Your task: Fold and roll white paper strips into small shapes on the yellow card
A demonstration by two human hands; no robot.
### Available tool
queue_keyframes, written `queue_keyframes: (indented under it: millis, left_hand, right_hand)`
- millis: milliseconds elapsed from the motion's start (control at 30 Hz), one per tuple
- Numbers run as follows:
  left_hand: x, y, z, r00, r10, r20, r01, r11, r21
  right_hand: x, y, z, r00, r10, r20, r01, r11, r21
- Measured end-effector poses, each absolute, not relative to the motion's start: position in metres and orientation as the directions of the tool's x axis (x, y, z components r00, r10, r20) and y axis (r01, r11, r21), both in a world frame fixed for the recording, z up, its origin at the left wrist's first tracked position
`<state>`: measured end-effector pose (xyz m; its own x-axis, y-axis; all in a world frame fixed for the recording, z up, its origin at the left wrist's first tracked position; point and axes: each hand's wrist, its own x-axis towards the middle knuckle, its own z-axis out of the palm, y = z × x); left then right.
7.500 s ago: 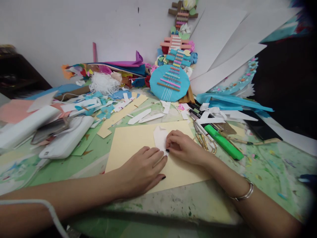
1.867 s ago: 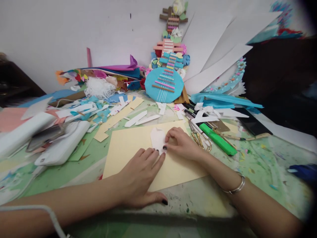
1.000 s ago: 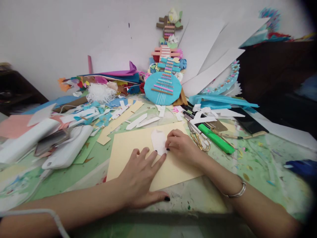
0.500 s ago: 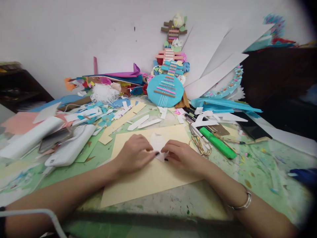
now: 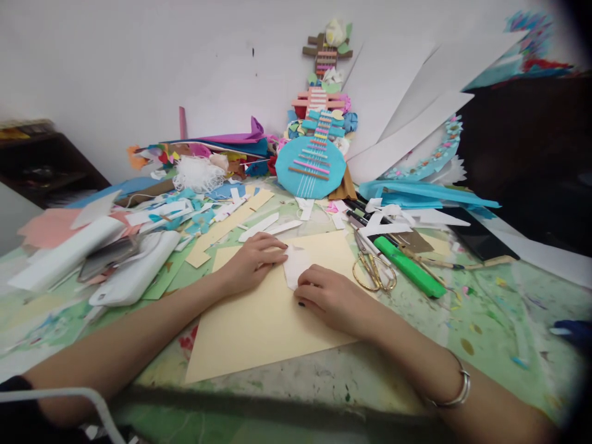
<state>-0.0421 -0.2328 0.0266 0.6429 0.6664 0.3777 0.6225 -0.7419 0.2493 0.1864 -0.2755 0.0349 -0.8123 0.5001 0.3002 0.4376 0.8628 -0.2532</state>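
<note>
White paper cutout [image 5: 296, 266] lies flat on the cream card sheet [image 5: 259, 320], near the middle of the worktop [image 5: 485, 314], pinned between both hands. Left hand [image 5: 252, 262] rests fingers-down on the card with its fingertips touching the cutout's left edge; it grips nothing. Right hand [image 5: 330, 299] lies loosely curled against the cutout's lower right edge, fingertips pressing it; whether a fingertip is tucked under the paper cannot be told from this angle.

Risks, as judged:
- The cutout is thin and held only at its edges. Uneven pressure from either hand could skew it, buckle it or crease its pointed top.
- The card sheet sits askew, its near corner close to the worktop's front edge. A drag toward the body could slide card and cutout off.
- Gold-handled scissors [image 5: 377, 274] lie just beside the right hand, with a green marker [image 5: 407, 266] beyond them. An outward sweep of the right wrist would knock them.

Open room:
- Bare card lies on the near side of the hands, free for sliding.
- Left is hemmed in by a white case [image 5: 134, 274] and paper scraps [image 5: 194, 209].
- Behind, white strips [image 5: 266, 225] and a blue paper guitar [image 5: 312, 166] close off the far side.
- Right, past the marker, the paint-stained worktop is fairly open.
</note>
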Motion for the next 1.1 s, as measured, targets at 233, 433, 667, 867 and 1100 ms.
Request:
queue_keyframes:
  millis: [233,433,667,867,1100]
  left_hand:
    - [-0.045,-0.233,0.026,0.680,0.650,0.340,0.627,-0.755,0.189]
    - [-0.043,-0.236,0.029,0.711,0.603,0.360,0.625,-0.777,0.067]
    - [-0.039,-0.229,0.022,0.770,0.485,0.414,0.560,-0.825,-0.076]
    - [-0.038,-0.227,0.021,0.754,0.492,0.435,0.558,-0.830,-0.028]
    - [-0.034,-0.230,0.022,0.691,0.531,0.490,0.540,-0.830,0.137]
  right_hand:
    - [0.197,-0.262,0.028,-0.792,0.498,0.353,0.467,0.867,-0.175]
    - [0.201,-0.259,0.038,-0.777,0.538,0.326,0.515,0.842,-0.162]
    - [0.196,-0.258,0.027,-0.794,0.483,0.369,0.529,0.848,0.028]
    - [0.188,-0.260,0.031,-0.825,0.437,0.359,0.521,0.834,0.183]
    - [0.196,-0.242,0.022,-0.651,0.486,0.583,0.461,0.864,-0.204]
